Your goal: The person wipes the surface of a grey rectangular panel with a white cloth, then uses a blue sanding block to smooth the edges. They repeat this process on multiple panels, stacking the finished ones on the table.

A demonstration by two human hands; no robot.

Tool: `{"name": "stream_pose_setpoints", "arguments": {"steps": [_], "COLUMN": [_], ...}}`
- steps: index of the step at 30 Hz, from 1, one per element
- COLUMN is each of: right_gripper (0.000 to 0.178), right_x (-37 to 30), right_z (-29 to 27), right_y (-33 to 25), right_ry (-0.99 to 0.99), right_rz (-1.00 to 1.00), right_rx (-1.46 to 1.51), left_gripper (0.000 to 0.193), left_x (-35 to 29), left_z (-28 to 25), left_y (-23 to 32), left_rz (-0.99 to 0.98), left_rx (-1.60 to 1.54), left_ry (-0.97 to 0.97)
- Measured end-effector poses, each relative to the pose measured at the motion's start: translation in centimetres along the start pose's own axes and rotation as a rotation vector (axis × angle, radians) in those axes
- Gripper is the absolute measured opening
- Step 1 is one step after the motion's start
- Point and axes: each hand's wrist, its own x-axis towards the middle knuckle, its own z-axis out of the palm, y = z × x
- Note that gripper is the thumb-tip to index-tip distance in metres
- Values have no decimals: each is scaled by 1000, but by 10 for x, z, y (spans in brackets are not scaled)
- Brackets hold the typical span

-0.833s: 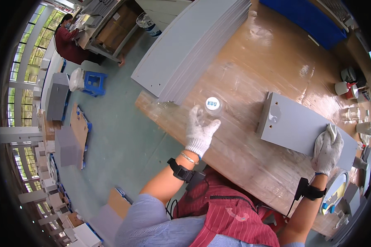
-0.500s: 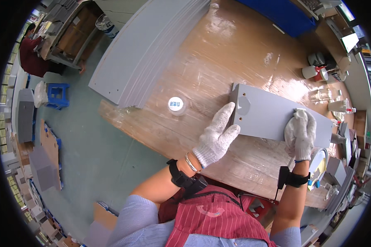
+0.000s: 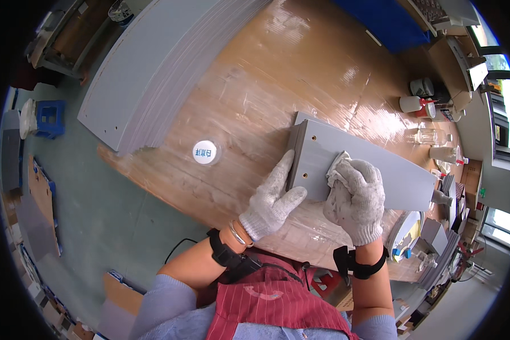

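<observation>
A long grey panel (image 3: pixel 374 164) lies on the film-covered table, with another grey edge showing beneath its far left corner. Two small brass-coloured holes sit near its left end. My left hand (image 3: pixel 271 199), in a white knit glove, rests its fingers along that left end, thumb and forefinger apart. My right hand (image 3: pixel 360 198), gloved too, is closed round a crumpled white cloth (image 3: pixel 339 165) pressed on the panel's top face. A round container with a white lid (image 3: pixel 204 152) stands left of the panel.
Stacked large grey panels (image 3: pixel 153 73) lie at the table's far left. Clear bottles (image 3: pixel 433 136) and pots stand along the right side, near a blue sheet (image 3: pixel 382 22) at the back. A round tub (image 3: pixel 405 232) is right of my right arm. A blue stool (image 3: pixel 50 119) stands on the floor.
My right hand has slid left along the panel with the cloth. A shiny patch near the panel's left end no longer shows. My left hand stays at that end; the whole view has shifted.
</observation>
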Motion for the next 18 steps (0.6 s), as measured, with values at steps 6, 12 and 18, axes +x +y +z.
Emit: {"name": "stream_pose_setpoints", "arguments": {"steps": [6, 12, 18], "right_gripper": [30, 33, 34], "right_x": [56, 22, 36], "right_z": [22, 7, 14], "right_y": [-40, -25, -30], "right_ry": [-11, -23, -23], "right_rz": [-56, -10, 0], "right_rx": [54, -31, 18], "left_gripper": [77, 79, 80], "left_x": [4, 5, 5], "left_z": [6, -5, -8], "left_y": [-9, -2, -2], "left_rz": [52, 14, 85], "left_rx": [-292, 17, 64], "left_ry": [41, -45, -18]}}
